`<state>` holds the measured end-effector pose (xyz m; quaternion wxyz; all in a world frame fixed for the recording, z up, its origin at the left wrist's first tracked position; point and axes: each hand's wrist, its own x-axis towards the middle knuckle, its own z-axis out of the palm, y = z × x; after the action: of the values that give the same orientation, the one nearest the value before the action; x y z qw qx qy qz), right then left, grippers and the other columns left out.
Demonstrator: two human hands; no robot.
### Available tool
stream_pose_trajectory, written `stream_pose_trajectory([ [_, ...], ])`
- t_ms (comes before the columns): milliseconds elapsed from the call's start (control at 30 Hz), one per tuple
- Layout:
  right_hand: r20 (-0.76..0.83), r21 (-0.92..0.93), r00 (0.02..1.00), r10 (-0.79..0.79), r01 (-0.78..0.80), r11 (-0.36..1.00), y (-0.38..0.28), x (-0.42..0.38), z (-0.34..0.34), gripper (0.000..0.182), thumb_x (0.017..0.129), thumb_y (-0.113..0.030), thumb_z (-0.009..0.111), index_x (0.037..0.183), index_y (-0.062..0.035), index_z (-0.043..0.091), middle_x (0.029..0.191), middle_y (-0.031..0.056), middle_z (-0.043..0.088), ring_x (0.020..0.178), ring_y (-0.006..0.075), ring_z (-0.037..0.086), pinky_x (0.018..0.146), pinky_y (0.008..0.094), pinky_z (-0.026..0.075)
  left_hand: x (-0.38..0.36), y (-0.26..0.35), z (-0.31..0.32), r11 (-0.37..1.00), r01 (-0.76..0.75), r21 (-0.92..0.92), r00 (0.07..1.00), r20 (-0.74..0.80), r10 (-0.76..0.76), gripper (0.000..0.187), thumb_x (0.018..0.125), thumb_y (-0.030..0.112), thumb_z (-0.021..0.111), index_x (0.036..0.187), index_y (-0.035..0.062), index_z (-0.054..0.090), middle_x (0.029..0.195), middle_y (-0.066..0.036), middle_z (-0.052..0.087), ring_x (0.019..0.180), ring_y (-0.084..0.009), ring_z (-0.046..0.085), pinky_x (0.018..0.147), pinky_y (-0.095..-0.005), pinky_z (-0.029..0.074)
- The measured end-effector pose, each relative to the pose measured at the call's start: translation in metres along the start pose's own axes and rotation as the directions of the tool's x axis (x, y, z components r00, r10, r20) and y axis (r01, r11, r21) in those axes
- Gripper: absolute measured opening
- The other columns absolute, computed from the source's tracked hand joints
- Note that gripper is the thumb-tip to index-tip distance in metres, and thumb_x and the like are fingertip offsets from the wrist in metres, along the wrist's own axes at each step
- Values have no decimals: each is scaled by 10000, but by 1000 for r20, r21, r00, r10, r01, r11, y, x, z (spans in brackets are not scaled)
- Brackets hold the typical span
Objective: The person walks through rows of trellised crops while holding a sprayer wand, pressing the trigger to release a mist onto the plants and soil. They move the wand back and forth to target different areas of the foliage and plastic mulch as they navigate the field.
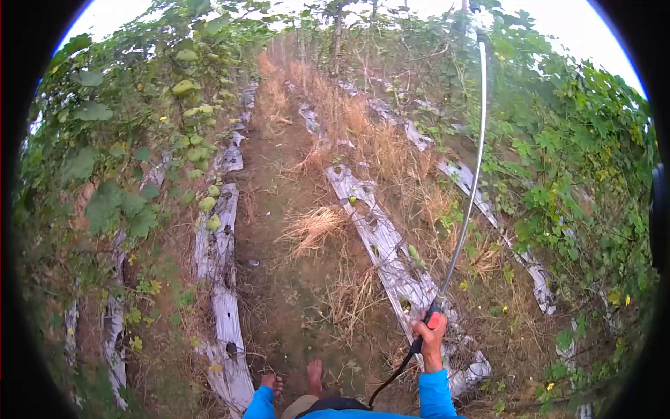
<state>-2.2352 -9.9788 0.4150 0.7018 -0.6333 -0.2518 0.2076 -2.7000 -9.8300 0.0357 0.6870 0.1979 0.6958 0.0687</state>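
Observation:
My right hand is wrapped around the black handle of a spray wand, next to its red trigger part. From the handle the long metal tube rises, slightly curved in this view, to a tip at the top among the vines. A black hose runs from the handle down toward my waist. My left hand hangs low beside my body, its fingers loosely curled, and no object shows in it. Strips of silvery plastic mulch lie on the soil near both hands.
Leafy climbing vines stand on the left, and more vines on the right. A dirt path runs ahead between the mulch strips, with dry straw on it. My bare foot is on the soil.

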Motion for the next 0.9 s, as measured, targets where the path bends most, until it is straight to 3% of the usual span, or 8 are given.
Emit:
stream_pose_trajectory([
  [100,273,368,962,-28,-78,927,-1,-5,3,253,652,-90,667,791,-80,456,609,26,476,502,110,467,461,266,392,-34,-55,6,994,-71,84,997,42,67,240,840,289,493,885,87,614,752,-86,626,551,-203,563,470,-375,429],
  [167,514,506,856,-55,-251,825,-19,-15,16,285,674,-90,669,823,-89,426,648,32,466,518,116,448,470,269,380,-51,-93,2,936,-55,349,998,42,43,323,873,382,473,916,105,634,787,-69,653,645,-230,622,559,-395,475],
  [200,615,552,785,-77,-358,753,-34,-21,26,311,685,-97,685,833,-89,412,660,22,440,537,114,426,486,266,368,-61,-109,-1,945,-50,325,999,30,43,323,873,382,473,916,105,634,787,-69,653,645,-230,622,559,-395,475],
  [433,921,385,264,-286,-719,578,-119,-44,82,331,641,-143,696,783,-69,407,616,30,392,511,120,378,451,272,339,-121,-189,-48,964,21,265,997,-72,-2,266,875,320,474,883,94,614,741,-58,608,496,-165,499,430,-332,374],
  [500,922,376,246,-299,-755,537,-123,-62,93,318,645,-146,683,784,-69,408,610,29,385,491,118,369,438,274,330,-126,-199,-61,972,6,236,997,-77,12,323,852,387,537,955,110,666,840,-58,681,689,-223,646,586,-387,480],
  [633,916,340,170,-364,-811,476,-123,-98,116,285,673,-158,657,792,-74,412,608,28,379,474,118,366,426,280,337,-134,-221,-68,987,-57,148,997,-40,64,228,860,280,517,935,83,601,710,-54,598,537,-168,554,421,-332,384],
  [800,881,470,415,-228,-712,522,-122,-153,139,192,756,-167,578,816,-81,418,610,29,382,466,136,392,410,316,376,-155,-273,-87,986,-134,103,990,-31,138,235,845,298,533,933,94,610,718,-41,608,553,-160,558,490,-347,411],
  [900,867,484,461,-189,-691,537,-125,-195,144,187,763,-173,569,819,-83,416,609,25,382,461,137,390,409,314,375,-160,-326,-118,998,-11,64,1000,-9,12,227,839,301,549,931,111,634,765,-26,666,611,-169,621,524,-363,478],
])
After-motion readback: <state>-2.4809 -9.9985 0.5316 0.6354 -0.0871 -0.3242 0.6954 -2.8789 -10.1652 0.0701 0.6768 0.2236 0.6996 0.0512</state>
